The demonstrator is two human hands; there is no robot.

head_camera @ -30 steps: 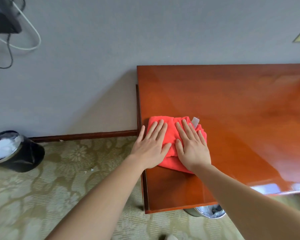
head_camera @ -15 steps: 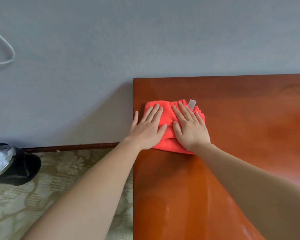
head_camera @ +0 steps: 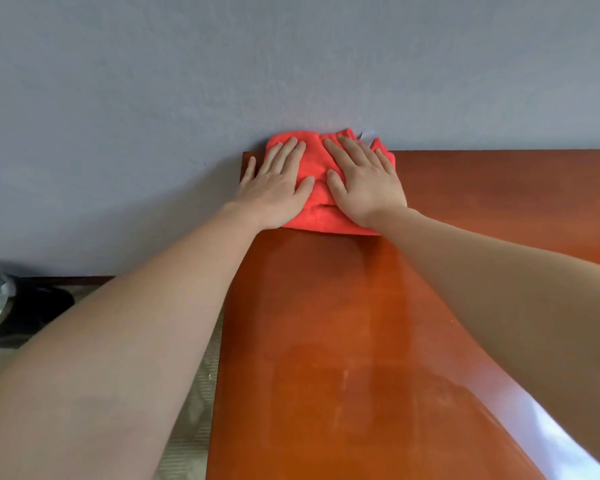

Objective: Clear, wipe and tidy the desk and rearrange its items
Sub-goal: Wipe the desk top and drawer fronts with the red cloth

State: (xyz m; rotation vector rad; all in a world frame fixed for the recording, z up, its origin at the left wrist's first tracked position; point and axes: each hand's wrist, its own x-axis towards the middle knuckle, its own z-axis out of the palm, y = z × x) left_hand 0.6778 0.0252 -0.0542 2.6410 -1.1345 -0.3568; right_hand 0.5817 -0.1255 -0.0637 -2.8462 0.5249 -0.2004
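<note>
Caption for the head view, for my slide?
Left hand and right hand press a red cloth onto the desk at its far corner, against the wall.

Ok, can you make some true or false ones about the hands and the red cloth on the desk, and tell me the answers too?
1. The left hand and the right hand both press flat on the red cloth. True.
2. The red cloth sits in the middle of the desk. False: it is at the far left corner, up against the wall.
3. The left hand holds a spray bottle. False: its fingers are straight on the cloth and hold nothing.
4. A dark bin stands on the floor to the left of the desk. True.
5. The desk is blue. False: it is shiny reddish-brown.
</note>
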